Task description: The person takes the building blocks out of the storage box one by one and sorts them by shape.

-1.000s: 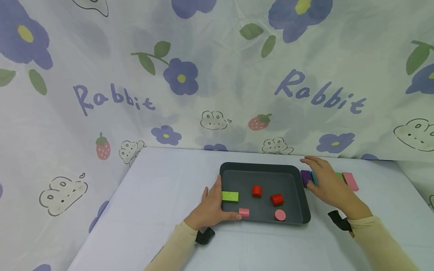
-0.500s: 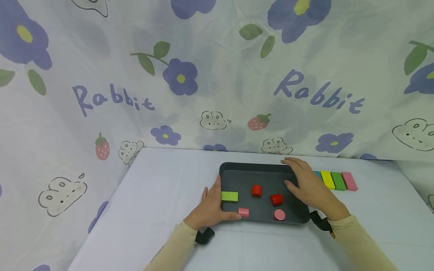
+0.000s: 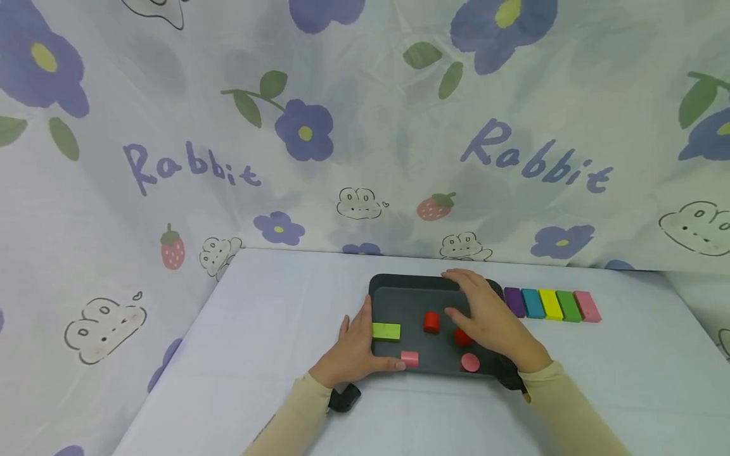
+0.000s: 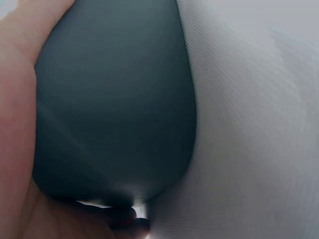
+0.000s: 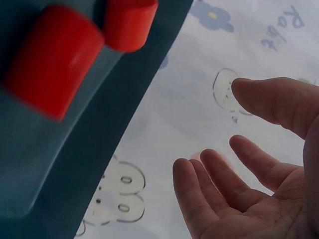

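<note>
In the head view, my left hand (image 3: 352,353) cradles the near left corner of a dark grey tray (image 3: 410,282), its extended fingers along the left wall and its thumb along the front rim. My right hand (image 3: 493,320) hovers above the tray's right part, fingers spread, palm bare in the right wrist view. Below and beside it lie a red cylinder (image 3: 431,322) and another red cylinder (image 3: 462,337), partly covered by the hand. A light green block (image 3: 386,332), a pink cylinder (image 3: 410,358) and a round pink piece (image 3: 470,362) are also inside.
Right of the tray stands a row of coloured blocks: purple (image 3: 514,302), blue (image 3: 533,303), yellow (image 3: 550,304), green (image 3: 568,306) and pink (image 3: 587,306). A white cloth (image 3: 296,304) covers the table. A patterned curtain (image 3: 365,158) rises behind it.
My right hand has moved left from over the row of blocks to above the tray, uncovering the purple, blue, yellow and green blocks. My left hand has stayed at the tray's corner.
</note>
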`<state>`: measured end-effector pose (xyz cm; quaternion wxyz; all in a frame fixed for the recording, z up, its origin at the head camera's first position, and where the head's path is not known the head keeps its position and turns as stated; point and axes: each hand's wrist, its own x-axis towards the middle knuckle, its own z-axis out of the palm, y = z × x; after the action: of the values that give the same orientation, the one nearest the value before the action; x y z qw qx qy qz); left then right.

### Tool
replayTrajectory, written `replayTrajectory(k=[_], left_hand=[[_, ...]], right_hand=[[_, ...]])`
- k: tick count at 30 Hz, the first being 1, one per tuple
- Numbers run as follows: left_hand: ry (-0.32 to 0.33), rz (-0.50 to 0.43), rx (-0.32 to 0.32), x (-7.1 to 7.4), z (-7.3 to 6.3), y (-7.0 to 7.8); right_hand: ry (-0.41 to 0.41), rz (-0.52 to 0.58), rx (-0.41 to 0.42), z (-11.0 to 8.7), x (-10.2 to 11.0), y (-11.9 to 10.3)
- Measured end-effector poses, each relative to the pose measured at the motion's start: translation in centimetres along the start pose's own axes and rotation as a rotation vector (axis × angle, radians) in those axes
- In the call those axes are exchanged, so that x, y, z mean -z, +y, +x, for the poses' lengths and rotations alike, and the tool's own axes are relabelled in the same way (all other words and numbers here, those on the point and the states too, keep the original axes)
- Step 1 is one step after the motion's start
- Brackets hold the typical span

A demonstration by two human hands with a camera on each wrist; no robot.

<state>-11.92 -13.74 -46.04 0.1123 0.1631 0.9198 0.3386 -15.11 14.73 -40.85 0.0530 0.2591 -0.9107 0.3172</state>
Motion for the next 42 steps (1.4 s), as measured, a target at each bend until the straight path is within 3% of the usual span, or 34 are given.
replayTrajectory(k=[26,42], left_hand=[[-0.014,0.014,-0.002,0.1,0.1,0.3],[0.006,0.004,-0.018,0.1,0.3,-0.1]], right_hand=[[-0.035,0.086,0.037,1.7,-3.9,-4.0],[-0.106,0.105,-0.049,1.5,-5.9,-6.1]])
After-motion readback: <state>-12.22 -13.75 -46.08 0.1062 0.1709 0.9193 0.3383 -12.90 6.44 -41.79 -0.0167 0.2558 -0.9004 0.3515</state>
